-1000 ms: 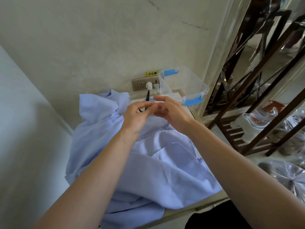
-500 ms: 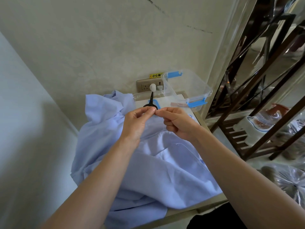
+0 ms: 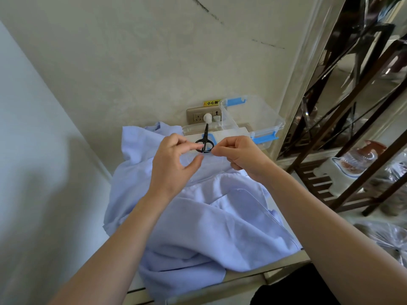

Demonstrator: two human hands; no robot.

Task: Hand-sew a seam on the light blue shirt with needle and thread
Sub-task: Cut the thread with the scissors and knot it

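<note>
1. Nearest us, the shirt [image 3: 220, 227] spills over the desk's [image 3: 284, 275] near edge. It lies in loose folds and covers most of the top from the front to the far left corner.
2. Both forearms reach over it, and the hands meet above the shirt's far end, close to the desk's back edge.
3. The left hand [image 3: 174, 166] is loosened: thumb and forefinger stand apart in a C, the other fingers lightly curled. I can see nothing between them.
4. The right hand [image 3: 242, 155] is the busy one. Its fingertips are nipped tight together and the rest are clenched under. Whether needle or thread sits in that pinch I cannot tell; it's too fine to make out.
5. Just beyond the fingers, scissors [image 3: 205, 142] lie closed at the back edge, tips towards the wall.
6. In the far right corner is a clear box [image 3: 264, 119] with blue clips, and a wall socket [image 3: 198, 117] sits behind it.
7. Progress: I see no stitches on the cloth and no line of thread running into it. My guess is we're at the start, with thread being readied. The whole seam, the knot and the snip are left to do.
</note>
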